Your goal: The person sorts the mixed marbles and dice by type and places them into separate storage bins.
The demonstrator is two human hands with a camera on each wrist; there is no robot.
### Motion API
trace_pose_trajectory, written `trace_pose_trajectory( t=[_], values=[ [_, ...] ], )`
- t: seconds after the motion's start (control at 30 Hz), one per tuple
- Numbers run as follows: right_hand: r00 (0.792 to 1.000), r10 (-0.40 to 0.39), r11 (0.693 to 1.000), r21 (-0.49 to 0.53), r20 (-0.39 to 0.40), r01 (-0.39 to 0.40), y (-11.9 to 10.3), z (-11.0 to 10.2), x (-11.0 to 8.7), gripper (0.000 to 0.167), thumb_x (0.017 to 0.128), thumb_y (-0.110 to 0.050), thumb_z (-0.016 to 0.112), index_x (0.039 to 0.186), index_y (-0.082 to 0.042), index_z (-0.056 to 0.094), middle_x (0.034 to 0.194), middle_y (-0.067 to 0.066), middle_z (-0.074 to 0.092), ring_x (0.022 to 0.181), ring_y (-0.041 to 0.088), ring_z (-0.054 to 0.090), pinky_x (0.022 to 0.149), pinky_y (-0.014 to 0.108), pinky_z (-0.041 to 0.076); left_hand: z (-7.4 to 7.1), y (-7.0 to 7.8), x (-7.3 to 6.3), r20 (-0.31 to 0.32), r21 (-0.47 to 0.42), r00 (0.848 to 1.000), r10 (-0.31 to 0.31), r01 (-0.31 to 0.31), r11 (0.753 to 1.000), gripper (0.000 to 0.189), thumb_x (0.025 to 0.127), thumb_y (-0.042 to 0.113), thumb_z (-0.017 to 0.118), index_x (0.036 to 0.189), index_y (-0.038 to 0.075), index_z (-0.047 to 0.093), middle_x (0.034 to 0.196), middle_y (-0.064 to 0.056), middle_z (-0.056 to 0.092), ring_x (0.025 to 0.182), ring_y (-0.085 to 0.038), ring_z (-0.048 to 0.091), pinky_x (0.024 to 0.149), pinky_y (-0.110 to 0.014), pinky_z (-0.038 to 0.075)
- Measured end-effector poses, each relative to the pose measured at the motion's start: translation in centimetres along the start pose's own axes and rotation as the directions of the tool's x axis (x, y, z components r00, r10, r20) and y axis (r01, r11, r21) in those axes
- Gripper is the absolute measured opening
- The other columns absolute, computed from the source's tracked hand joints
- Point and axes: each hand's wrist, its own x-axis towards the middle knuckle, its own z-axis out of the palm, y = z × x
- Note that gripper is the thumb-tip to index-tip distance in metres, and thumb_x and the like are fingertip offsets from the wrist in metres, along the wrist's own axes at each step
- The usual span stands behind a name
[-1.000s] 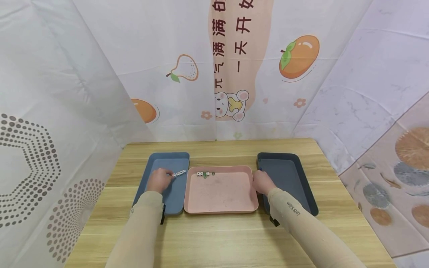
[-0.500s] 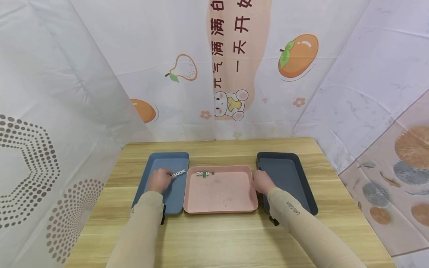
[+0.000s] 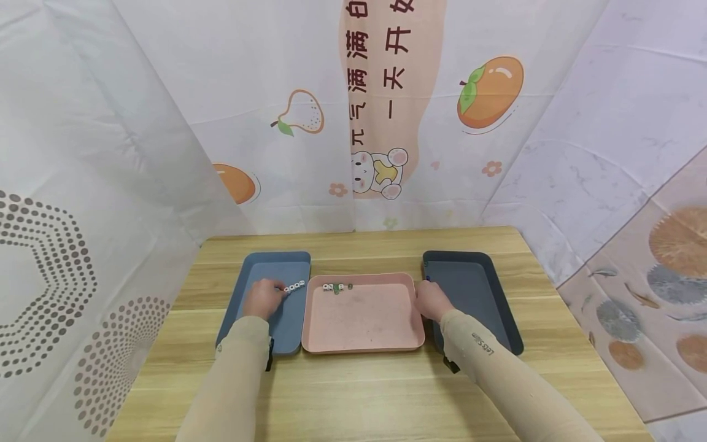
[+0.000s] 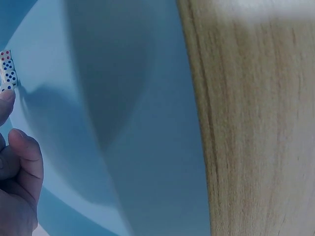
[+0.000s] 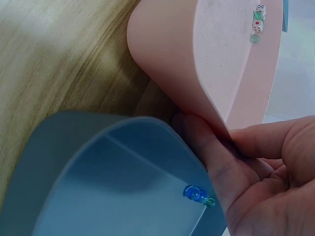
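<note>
In the head view my left hand (image 3: 262, 299) reaches into the blue tray (image 3: 276, 334). Its fingertips are at the near end of a slanting row of several white dice (image 3: 297, 285). The left wrist view shows a fingertip against the end die (image 4: 7, 87), while other fingers (image 4: 29, 152) are curled; the thumb's side is cut off. My right hand (image 3: 433, 301) grips the right rim of the pink tray (image 3: 364, 328), thumb on the inner side, fingers between it and the dark blue tray (image 3: 475, 307). White dice (image 5: 258, 25) and green glass beads (image 5: 254, 38) lie along the pink tray's far side.
Blue and green glass beads (image 5: 197, 194) lie by the dark blue tray's left wall. All the trays stand side by side on a wooden table (image 3: 353, 393). A printed curtain (image 3: 248, 73) hangs behind the table.
The left fingertips shift very slightly at the end of the dice row; a red spot seen there earlier no longer shows. The right hand keeps its grip, and the head view drifts slightly.
</note>
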Motion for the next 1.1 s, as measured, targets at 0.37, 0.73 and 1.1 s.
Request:
trace_pose_trajectory(
  t=[0.37,0.73,1.1],
  values=[
    [1.000,0.002,1.000,-0.004,0.006,-0.002,-0.08,-0.17,-0.29,0.028,0.100,0.001,0.050,0.081,0.001,0.071,0.064,0.006,0.057,0.059,0.019,0.057,0.055,0.027,0.043,0.16,0.07,-0.15,-0.016,-0.014,1.000,0.015,-0.015,1.000,0.014,0.095,0.012,0.072,0.102,0.003,0.080,0.103,-0.018,0.075,0.084,-0.029,0.068,0.072,-0.045,0.055],
    [1.000,-0.013,1.000,-0.005,-0.004,0.013,-0.06,-0.09,-0.38,0.031,0.102,-0.001,0.049,0.080,0.001,0.069,0.063,0.006,0.056,0.058,0.018,0.056,0.054,0.026,0.043,0.25,0.13,-0.36,-0.012,-0.018,1.000,-0.006,0.006,1.000,0.016,0.095,0.012,0.071,0.105,0.004,0.080,0.109,-0.020,0.074,0.094,-0.034,0.070,0.074,-0.049,0.056],
    [1.000,0.008,1.000,0.005,0.006,-0.008,-0.13,-0.11,-0.26,0.029,0.101,0.000,0.050,0.082,0.001,0.071,0.064,0.006,0.059,0.059,0.019,0.058,0.055,0.027,0.044,0.01,0.20,-0.14,-0.007,-0.030,1.000,-0.018,0.018,0.999,0.021,0.096,0.014,0.070,0.111,0.003,0.078,0.118,-0.021,0.072,0.107,-0.037,0.068,0.086,-0.053,0.055]
  ],
)
